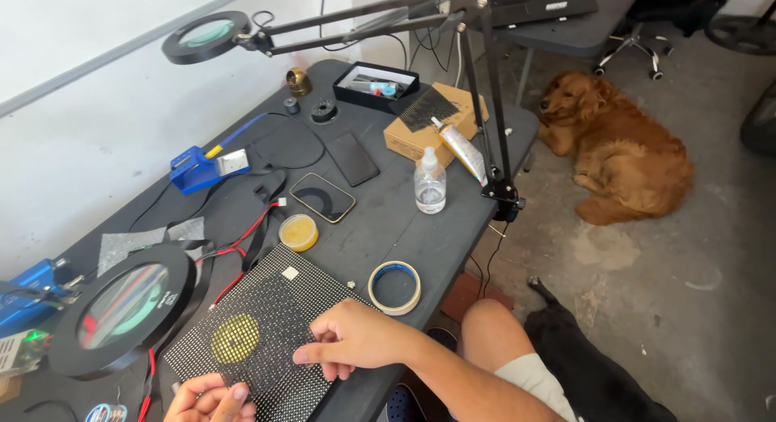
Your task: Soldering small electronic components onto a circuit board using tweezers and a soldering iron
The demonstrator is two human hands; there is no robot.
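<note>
A black dotted panel lies flat at the near edge of the dark table. It has a round yellow patch and a small white square on it. My right hand rests on the panel's right part, fingers spread and pressing down, holding nothing. My left hand shows only partly at the bottom edge. It touches the panel's near left corner with curled fingers.
A round magnifier lamp stands left of the panel, with red wires beside it. A tape roll, a yellow tin, two phones, a clear bottle, a cardboard box and a blue soldering stand sit further back. Two dogs lie on the floor to the right.
</note>
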